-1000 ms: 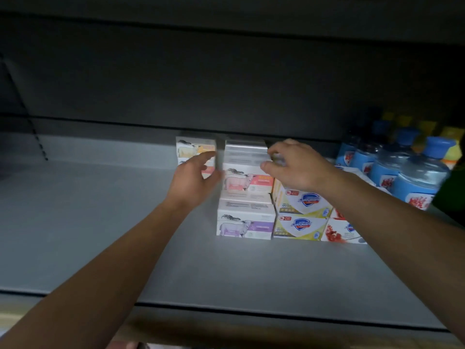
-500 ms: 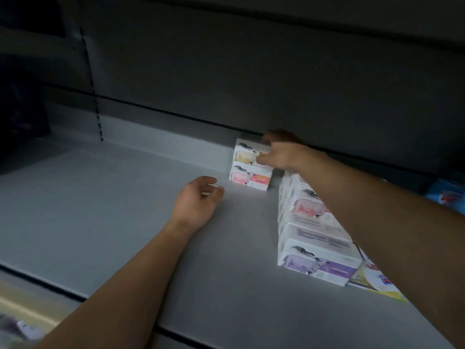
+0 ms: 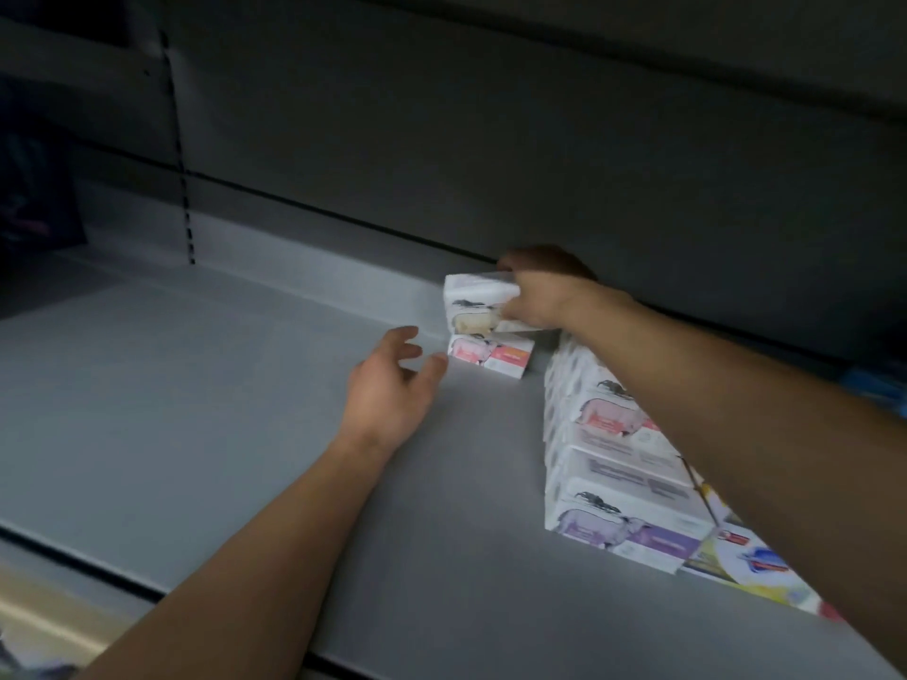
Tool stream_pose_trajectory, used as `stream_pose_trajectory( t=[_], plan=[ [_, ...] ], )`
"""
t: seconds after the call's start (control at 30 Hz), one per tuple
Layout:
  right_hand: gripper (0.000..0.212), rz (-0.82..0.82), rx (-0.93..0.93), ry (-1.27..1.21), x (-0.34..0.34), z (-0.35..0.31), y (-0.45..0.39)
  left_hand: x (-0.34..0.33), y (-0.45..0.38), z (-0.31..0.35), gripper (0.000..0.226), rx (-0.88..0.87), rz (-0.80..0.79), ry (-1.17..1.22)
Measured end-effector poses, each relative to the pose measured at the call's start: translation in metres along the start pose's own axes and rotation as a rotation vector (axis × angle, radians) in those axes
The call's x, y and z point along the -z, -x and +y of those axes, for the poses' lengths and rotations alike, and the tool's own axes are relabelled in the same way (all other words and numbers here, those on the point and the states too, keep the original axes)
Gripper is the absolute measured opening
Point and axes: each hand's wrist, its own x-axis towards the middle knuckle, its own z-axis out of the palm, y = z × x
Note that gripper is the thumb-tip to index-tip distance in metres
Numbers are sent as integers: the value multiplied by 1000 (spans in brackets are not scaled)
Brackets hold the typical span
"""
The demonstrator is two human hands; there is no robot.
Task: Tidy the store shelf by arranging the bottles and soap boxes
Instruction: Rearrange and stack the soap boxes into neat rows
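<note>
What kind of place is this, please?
Probably a shop aisle. A grey metal shelf with a slotted upright holds rows of matching soap boxes, and the right hand lifts one box from the back.

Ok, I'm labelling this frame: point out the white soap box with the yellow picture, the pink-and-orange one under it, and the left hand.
white soap box with yellow picture (image 3: 473, 306), head view, front face.
pink-and-orange soap box (image 3: 491, 356), head view, front face.
left hand (image 3: 387, 395), head view, back of hand.
</note>
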Motion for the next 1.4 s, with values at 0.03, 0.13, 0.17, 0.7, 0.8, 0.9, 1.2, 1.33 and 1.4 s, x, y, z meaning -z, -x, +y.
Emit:
stream_pose_trajectory(
  t=[0.03,0.13,0.17,0.7,0.8,0.9,1.2,1.33,1.4],
  plan=[
    [40,10,35,-42,6,-4,12,1,0,3,51,-12,10,39],
    [36,2,111,-169,21,-15,51,6,7,14,59,-43,-99,292],
    [38,-7,126,-182,23,-17,64,7,10,18,56,-38,-161,408],
    [52,80,-95,-872,-25,25,253,-3,109,71,31,427,-508,540],
    [31,43,-287,-1113,-29,24,265,-2,117,77,53,514,-539,450],
    [49,-22,-403,-1257,-26,27,271,0,120,83,60,504,-551,356],
    [22,-1,-335,-1312,-29,36,276,2,120,97,58,494,-619,227],
    [63,172,-65,-959,-18,43,280,-3,122,104,34,299,-664,202],
    [71,241,32,-780,-9,49,278,-7,120,110,31,189,-647,261]
  ],
)
